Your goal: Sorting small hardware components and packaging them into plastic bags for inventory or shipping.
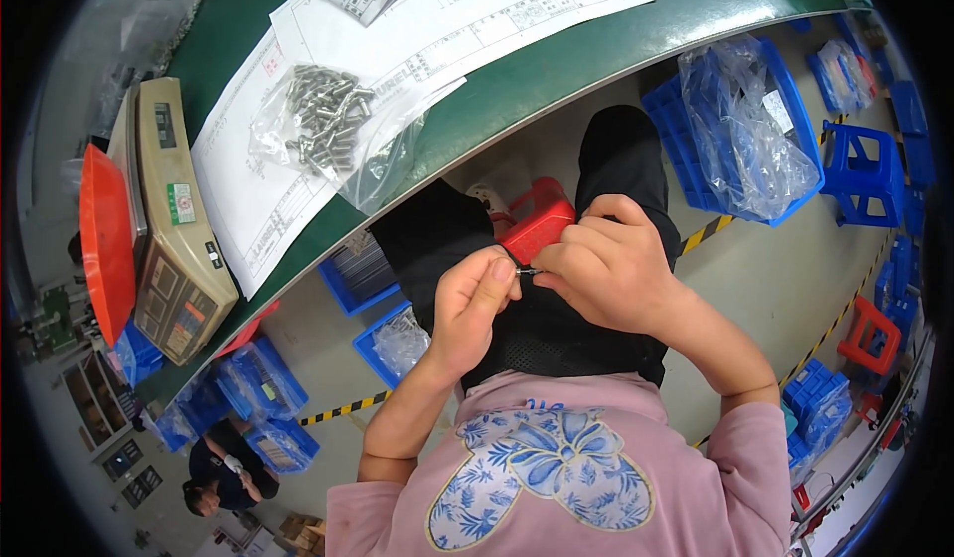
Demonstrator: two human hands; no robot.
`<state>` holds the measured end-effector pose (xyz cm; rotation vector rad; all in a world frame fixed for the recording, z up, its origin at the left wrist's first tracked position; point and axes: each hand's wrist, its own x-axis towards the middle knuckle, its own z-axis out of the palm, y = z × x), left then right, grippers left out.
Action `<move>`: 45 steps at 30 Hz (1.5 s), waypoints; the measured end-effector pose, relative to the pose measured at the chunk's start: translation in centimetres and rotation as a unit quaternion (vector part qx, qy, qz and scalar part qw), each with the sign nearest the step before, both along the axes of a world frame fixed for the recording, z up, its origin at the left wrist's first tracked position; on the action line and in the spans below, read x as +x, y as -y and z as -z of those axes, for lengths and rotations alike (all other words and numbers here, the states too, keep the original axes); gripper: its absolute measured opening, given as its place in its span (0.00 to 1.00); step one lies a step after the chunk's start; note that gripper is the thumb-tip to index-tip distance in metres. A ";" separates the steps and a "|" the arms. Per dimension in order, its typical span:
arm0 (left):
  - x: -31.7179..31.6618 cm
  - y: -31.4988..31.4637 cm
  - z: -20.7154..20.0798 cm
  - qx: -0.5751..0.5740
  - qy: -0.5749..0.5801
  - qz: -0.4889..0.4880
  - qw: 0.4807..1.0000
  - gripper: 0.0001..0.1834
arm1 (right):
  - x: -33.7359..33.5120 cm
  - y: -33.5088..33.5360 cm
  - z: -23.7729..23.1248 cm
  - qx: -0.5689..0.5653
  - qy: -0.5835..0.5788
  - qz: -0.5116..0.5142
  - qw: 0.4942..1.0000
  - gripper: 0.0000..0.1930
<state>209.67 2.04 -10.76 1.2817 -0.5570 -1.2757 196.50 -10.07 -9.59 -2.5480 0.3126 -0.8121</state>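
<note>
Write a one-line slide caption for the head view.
Both hands, left and right, pinch a small metal pin over the lap, beside a red block.

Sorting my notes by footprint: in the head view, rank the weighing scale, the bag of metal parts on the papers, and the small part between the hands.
1. weighing scale
2. bag of metal parts
3. small part, tiny though nearest the camera

bag of screws on papers | scale left | table under
</note>
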 end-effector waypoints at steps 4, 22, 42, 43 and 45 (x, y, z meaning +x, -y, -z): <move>-0.2 0.4 -0.1 -0.130 0.257 -0.003 0.958 0.12 | -0.4 -0.2 -0.5 0.096 -0.035 -0.019 0.995 0.08; 0.0 0.2 -0.3 -0.096 0.177 0.018 0.979 0.11 | -0.2 -0.3 -0.8 -0.004 -0.013 -0.002 1.000 0.06; 0.1 0.0 -0.3 -0.071 0.137 0.018 0.988 0.12 | 0.1 -0.3 -0.5 0.004 0.010 -0.003 1.000 0.09; 0.0 0.0 -0.4 -0.085 0.144 0.026 0.986 0.12 | -0.1 -0.3 -0.5 -0.002 0.001 -0.014 1.000 0.08; 0.2 0.0 -0.6 -0.084 0.167 0.031 0.982 0.12 | -0.4 -0.4 -0.7 0.040 -0.034 -0.024 0.998 0.08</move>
